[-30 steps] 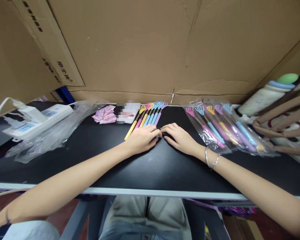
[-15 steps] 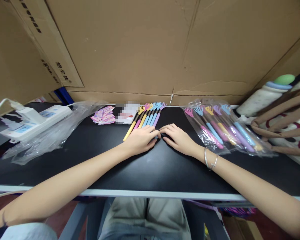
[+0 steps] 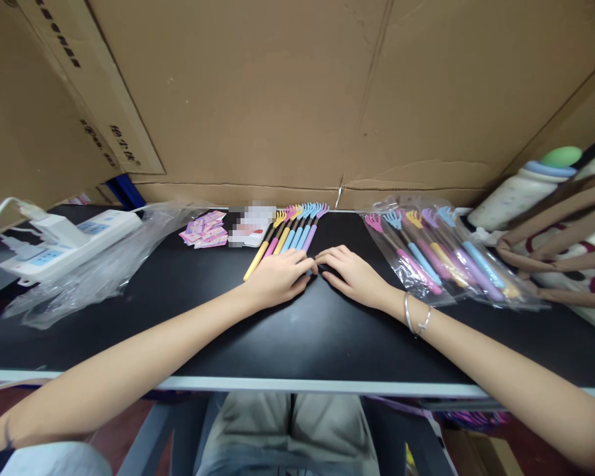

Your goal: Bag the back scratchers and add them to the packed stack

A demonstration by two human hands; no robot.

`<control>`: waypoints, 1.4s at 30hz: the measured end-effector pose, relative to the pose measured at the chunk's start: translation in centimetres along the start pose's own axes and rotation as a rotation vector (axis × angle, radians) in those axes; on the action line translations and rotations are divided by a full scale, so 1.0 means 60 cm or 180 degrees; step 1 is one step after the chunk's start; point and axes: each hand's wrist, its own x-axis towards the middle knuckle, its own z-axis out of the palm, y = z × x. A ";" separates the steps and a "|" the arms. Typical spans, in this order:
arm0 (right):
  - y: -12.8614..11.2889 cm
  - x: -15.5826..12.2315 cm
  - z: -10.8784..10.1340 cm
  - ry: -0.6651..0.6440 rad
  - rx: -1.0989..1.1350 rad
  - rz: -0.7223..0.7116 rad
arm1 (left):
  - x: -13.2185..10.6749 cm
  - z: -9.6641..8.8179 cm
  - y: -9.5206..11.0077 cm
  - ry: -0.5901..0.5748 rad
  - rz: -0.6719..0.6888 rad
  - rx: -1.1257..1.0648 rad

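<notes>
My left hand [image 3: 279,276] lies palm down on the black table, its fingers loosely bent over the lower ends of a row of back scratchers [image 3: 282,240]. These have yellow, pink, blue and purple claw heads pointing away from me. Part of their handles is hidden under that hand. Just to the right, my right hand [image 3: 351,274] rests on the table with its fingers loosely extended and nothing in it. The fingertips of both hands nearly meet. Farther right, several more back scratchers [image 3: 426,264] lie inside a clear plastic bag [image 3: 401,281].
Pink printed cards [image 3: 204,230] lie left of the scratchers, beside a partly blurred white item [image 3: 265,231]. A power strip [image 3: 74,244] and clear plastic wrap [image 3: 96,281] occupy the left. At right stand a white bottle [image 3: 513,195] and a bag with tan straps [image 3: 570,235]. Cardboard [image 3: 258,99] walls the back.
</notes>
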 end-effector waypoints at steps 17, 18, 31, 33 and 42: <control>0.001 -0.001 0.001 -0.0004 -0.0022 -0.0026 | 0.000 -0.001 0.000 -0.0073 -0.0044 0.0017; 0.001 0.000 0.001 -0.0002 -0.0017 -0.0030 | 0.000 -0.001 0.000 -0.0077 -0.0048 0.0021; 0.001 -0.001 0.000 -0.0019 -0.0011 -0.0007 | 0.001 -0.001 0.000 -0.0042 -0.0020 0.0001; 0.001 -0.001 0.000 -0.0030 -0.0029 -0.0011 | 0.002 -0.002 0.001 -0.0057 -0.0023 0.0018; 0.002 -0.001 0.001 0.0018 -0.0023 -0.0050 | 0.003 -0.007 0.004 -0.0083 -0.0067 0.0040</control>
